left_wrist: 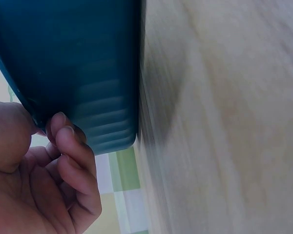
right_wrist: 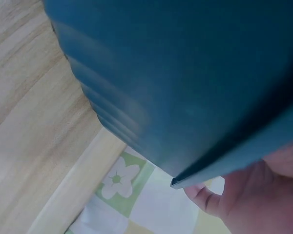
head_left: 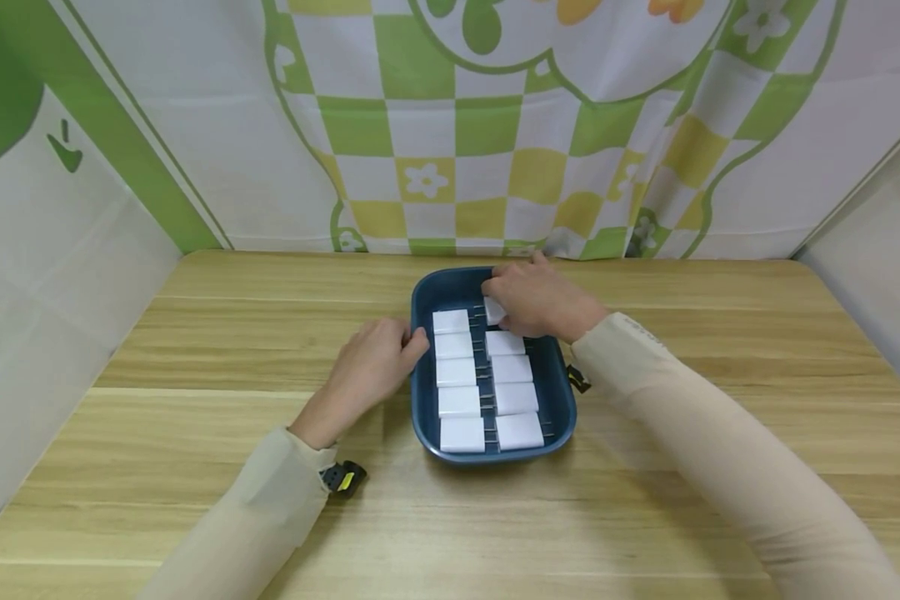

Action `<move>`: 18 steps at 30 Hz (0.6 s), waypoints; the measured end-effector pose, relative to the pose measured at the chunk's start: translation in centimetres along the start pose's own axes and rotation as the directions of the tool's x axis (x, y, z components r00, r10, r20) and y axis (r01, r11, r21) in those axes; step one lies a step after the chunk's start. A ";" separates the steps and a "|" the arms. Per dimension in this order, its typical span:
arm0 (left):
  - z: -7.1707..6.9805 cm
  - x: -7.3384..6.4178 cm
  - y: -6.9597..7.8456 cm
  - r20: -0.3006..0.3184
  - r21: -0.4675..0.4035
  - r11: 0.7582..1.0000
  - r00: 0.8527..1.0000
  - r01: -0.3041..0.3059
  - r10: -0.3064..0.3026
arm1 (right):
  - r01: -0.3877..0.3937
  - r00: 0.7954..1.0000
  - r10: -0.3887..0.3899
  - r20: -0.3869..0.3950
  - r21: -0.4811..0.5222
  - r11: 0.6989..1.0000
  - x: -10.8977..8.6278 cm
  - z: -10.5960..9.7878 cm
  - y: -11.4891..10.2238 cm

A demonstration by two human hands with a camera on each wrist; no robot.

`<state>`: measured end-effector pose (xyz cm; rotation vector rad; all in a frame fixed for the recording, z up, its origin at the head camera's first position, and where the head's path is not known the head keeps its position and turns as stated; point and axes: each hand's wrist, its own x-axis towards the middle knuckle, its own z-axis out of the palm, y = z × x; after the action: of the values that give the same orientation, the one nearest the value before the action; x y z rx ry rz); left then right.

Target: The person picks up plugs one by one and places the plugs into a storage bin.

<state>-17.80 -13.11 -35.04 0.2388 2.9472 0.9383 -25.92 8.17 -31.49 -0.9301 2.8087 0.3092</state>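
Note:
A dark blue rectangular tray holds white plug chargers in two columns, their metal prongs pointing right. My left hand pinches the tray's left rim between thumb and curled fingers; the left wrist view shows the fingertips under the rim, against the outer wall. Over the far right part of the tray, my right hand grips a white charger at the head of the right column. The fingers partly cover that charger. In the right wrist view the tray's wall hides most of the right hand.
The tray stands on a light wooden table, close to its back edge. Behind it hangs a green, yellow and white checked curtain. White fabric walls flank the table on both sides.

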 end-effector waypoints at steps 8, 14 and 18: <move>0.0 0.0 0.0 0.008 -0.010 1.000 1.000 0.004 -0.004 | 0.019 1.000 -0.019 0.005 -0.022 1.000 0.1 0.1 -0.1; -0.1 0.0 0.1 0.010 -0.010 1.000 1.000 0.014 -0.014 | 0.036 0.999 -0.036 -0.007 -0.041 0.999 0.2 0.3 -0.1; -0.1 0.0 0.2 0.011 -0.009 1.000 1.000 0.021 -0.021 | 0.034 0.999 -0.033 0.009 -0.025 0.999 0.3 0.4 -0.1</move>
<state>-17.73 -13.01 -34.84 0.2110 2.9291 0.9449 -26.00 8.01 -32.01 -0.9777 2.7847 0.3441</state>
